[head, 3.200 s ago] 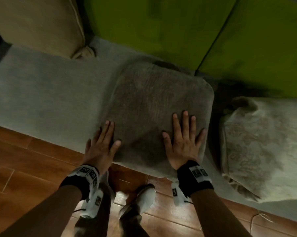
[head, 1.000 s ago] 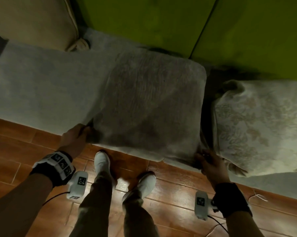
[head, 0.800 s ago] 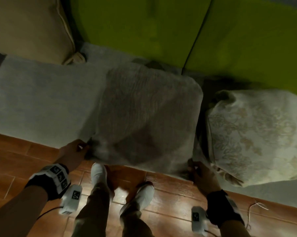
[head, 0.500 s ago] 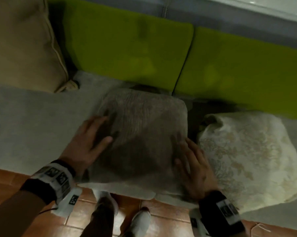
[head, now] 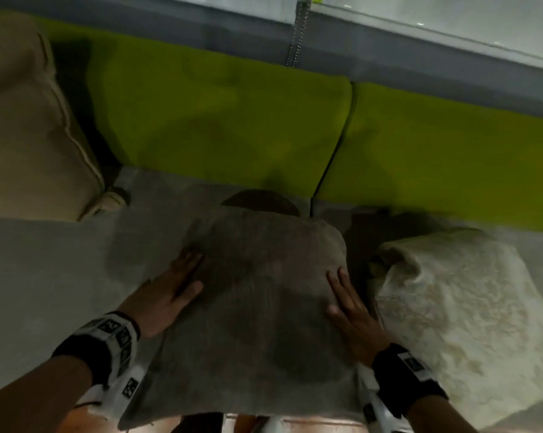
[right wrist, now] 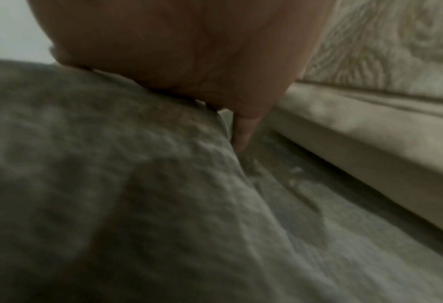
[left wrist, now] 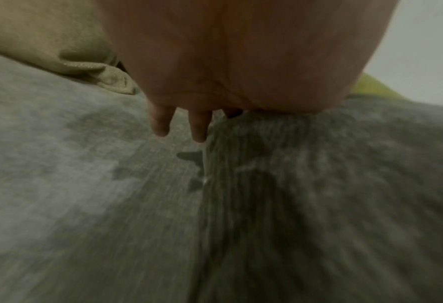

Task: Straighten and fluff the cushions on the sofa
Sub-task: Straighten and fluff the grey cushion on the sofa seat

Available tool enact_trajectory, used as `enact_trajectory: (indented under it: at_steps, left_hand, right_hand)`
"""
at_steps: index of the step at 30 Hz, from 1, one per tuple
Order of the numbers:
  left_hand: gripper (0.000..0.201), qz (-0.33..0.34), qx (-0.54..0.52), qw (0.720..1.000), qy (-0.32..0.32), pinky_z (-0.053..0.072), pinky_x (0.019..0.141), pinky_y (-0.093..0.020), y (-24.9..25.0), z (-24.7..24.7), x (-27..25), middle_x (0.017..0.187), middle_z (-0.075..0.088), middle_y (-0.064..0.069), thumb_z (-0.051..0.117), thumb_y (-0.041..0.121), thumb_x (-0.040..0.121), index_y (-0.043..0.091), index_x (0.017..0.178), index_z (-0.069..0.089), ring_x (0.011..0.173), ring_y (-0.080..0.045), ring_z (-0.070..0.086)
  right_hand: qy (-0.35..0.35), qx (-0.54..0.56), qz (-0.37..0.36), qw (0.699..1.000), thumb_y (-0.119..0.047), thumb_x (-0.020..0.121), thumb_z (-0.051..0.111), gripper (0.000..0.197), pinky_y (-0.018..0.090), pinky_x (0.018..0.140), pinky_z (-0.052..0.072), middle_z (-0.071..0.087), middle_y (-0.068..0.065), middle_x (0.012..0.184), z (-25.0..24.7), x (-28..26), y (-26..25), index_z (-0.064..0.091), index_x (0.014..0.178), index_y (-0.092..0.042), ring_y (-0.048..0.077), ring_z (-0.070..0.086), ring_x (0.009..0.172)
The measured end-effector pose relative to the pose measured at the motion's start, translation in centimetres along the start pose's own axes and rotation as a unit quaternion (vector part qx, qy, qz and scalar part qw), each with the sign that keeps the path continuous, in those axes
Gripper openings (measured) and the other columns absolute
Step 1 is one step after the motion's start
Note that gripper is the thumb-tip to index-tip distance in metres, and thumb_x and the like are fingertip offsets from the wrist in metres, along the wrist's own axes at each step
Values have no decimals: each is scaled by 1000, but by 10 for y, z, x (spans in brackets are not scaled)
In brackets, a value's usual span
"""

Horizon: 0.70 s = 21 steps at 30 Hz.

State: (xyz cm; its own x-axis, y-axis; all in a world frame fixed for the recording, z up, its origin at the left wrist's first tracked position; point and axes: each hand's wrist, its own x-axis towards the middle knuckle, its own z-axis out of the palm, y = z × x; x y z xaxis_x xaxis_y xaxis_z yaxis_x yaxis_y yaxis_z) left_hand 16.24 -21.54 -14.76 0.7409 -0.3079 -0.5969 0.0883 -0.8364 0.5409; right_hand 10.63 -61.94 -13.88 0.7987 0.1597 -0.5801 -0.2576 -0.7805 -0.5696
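Note:
A grey-brown ribbed cushion (head: 257,295) lies flat on the grey sofa seat (head: 45,276), its near edge hanging over the seat front. My left hand (head: 167,295) presses flat against its left side with straight fingers (left wrist: 160,125). On its right side lies my right hand (head: 351,307), also flat, fingers straight along the edge; one fingertip (right wrist: 242,139) dips between the cushion (right wrist: 111,184) and the seat. A cream patterned cushion (head: 457,314) sits just right of it.
Two lime green back cushions (head: 220,120) line the sofa back. A tan cushion (head: 26,126) stands at the left end. A grey wall ledge and window sill run behind. Brown floor and my shoes show at the bottom edge.
My hands let go of the cushion's near corners and moved up onto its left and right sides, flat. The cushion has been pushed back toward the green backrest. My head tilted up.

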Motion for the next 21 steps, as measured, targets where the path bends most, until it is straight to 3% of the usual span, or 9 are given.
enact_trajectory:
  at_steps: [3,4,6,8,11,14,18,20,21]
  left_hand:
    - [47,-45,-61,994,78,36,106,-34,11,-37,10,148,50,0,29,60,99,43,139,44,132,-25,50]
    - [36,-47,-59,991,109,40,94,-33,12,-51,19,136,60,-7,35,51,101,37,129,51,118,-28,58]
    - [27,-18,-48,988,146,40,85,-31,11,-73,37,125,65,-11,44,34,103,25,125,57,106,-29,61]
    - [26,16,-58,986,157,41,88,-31,10,-90,57,125,65,-11,48,23,102,20,125,60,111,-30,61]
    - [21,28,-76,993,90,46,89,-34,20,-102,84,115,66,-5,48,21,103,40,104,58,105,-24,62]
    - [15,12,-48,999,23,40,90,-32,28,-101,101,111,61,1,48,34,102,48,95,52,105,-20,56]
    - [23,-27,-44,999,-5,40,97,-34,38,-96,105,118,59,-2,44,40,103,28,114,61,112,-24,55]
    - [31,-39,-41,998,-39,43,99,-37,36,-94,98,122,65,-3,48,36,103,19,122,65,112,-25,60]
    - [30,-29,-26,997,-64,46,99,-40,33,-93,93,119,69,1,51,41,100,26,119,68,108,-22,63]
  right_hand:
    - [25,44,71,996,-82,90,28,69,42,126,16,13,-21,167,-28,1,-19,16,153,-59,12,19,153]
    - [37,24,90,995,-83,88,27,67,41,121,30,36,-14,159,-41,1,-27,33,149,-56,17,38,145]
    - [100,-27,76,992,-93,80,16,75,32,91,49,67,-8,117,-70,6,-38,62,115,-45,15,64,107]
    - [150,-78,48,984,-84,87,23,63,32,74,47,64,-5,93,-93,19,-44,64,98,-37,17,63,86]
    - [151,-64,75,984,-46,101,49,27,37,85,51,66,0,110,-109,55,-40,67,117,-33,24,63,98]
    - [91,-35,86,992,-47,99,52,24,50,92,56,73,3,106,-105,81,-33,70,102,-31,21,68,92]
    - [-5,44,141,989,-17,107,47,25,23,57,55,71,13,106,-100,86,-40,70,107,-9,14,67,78]
    - [-42,37,141,988,-8,105,49,23,16,50,49,75,-4,79,-100,82,-40,70,103,-18,2,63,60]
    - [-61,42,137,988,-7,103,51,27,12,50,45,71,-15,64,-101,79,-42,68,99,-28,-1,59,56]
